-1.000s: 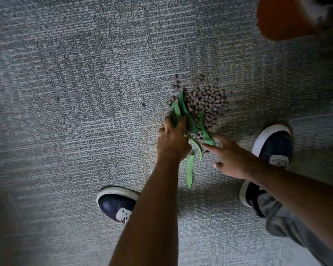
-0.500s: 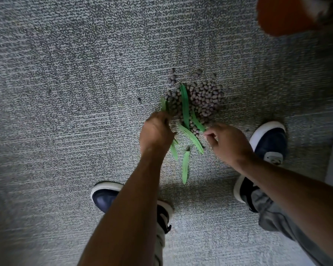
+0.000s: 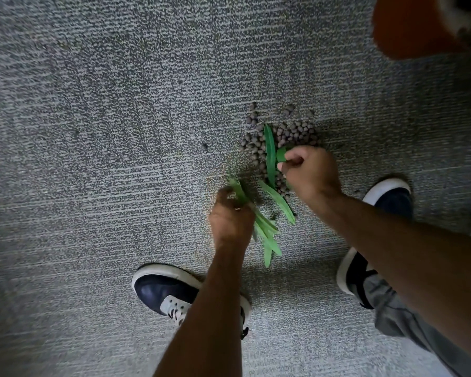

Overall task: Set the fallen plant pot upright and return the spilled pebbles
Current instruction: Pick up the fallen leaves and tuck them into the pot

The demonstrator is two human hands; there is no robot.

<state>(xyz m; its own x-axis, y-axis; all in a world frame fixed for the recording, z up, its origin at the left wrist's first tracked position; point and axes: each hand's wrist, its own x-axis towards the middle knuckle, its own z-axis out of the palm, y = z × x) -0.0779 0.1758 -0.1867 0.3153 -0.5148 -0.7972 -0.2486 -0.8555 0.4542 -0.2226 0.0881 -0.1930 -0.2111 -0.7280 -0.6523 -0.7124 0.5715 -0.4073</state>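
Carpet (image 3: 120,131) under me is a rough, matt loop-pile weave, speckled grey. The pebbles (image 3: 297,134) look like dull, dry clay balls, no shine at all. The leaves (image 3: 270,156) I've got in my fingers look smooth and kinda waxy, plasticky even. The pot (image 3: 408,25) is matt orange, terracotta-looking, though it's blurry. My shoes (image 3: 163,289) are smooth dark leather-ish uppers with white rubber soles, and my trousers (image 3: 392,317) are grey woven cloth.

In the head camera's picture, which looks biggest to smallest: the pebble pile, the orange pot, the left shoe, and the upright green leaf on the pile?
1. Orange pot, though cut off by the frame edge and perhaps nearer the camera.
2. Left shoe.
3. Pebble pile, partly hidden by the right hand.
4. Green leaf.
Pot and shoe are close, so their order is unsure.
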